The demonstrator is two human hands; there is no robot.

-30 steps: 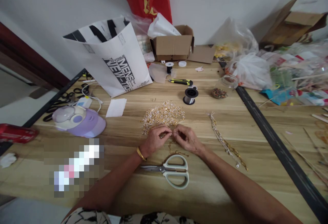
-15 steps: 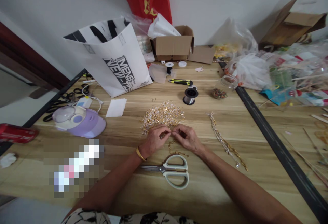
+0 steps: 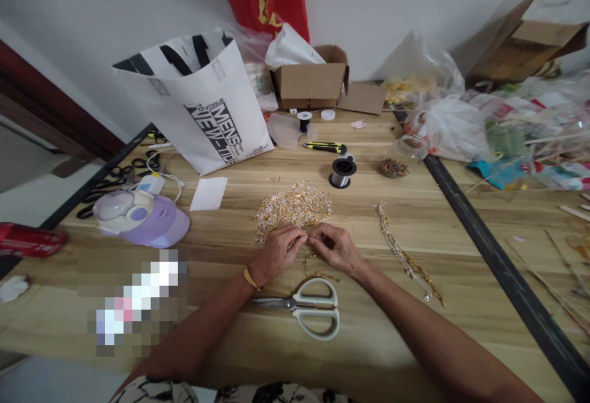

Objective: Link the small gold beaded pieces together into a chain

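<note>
My left hand (image 3: 282, 249), with a gold bangle (image 3: 251, 278) at the wrist, is closed in a pinch. Its fingertips meet those of my right hand (image 3: 335, 248), which is pinched too. Between and below them runs a thin gold chain (image 3: 308, 263), its lower end lying on the table; the exact bit at the fingertips is too small to make out. Just beyond my hands spreads a pile of gold and clear beads (image 3: 292, 206). Scissors with pale handles (image 3: 316, 309) lie nearer to me, blades pointing left. Silver and gold chains (image 3: 405, 255) rest to the right.
Farther back are a wire spool (image 3: 342, 173), a yellow-black utility knife (image 3: 325, 147) and a jar of small beads (image 3: 402, 158). A lilac cup lid (image 3: 145, 217) and white paper bag (image 3: 212, 108) stand left. Plastic bags (image 3: 454, 123) crowd the right rear.
Hardly anything differs. Both hands stay pinched together in the same place, with only a very slight shift of the fingers.
</note>
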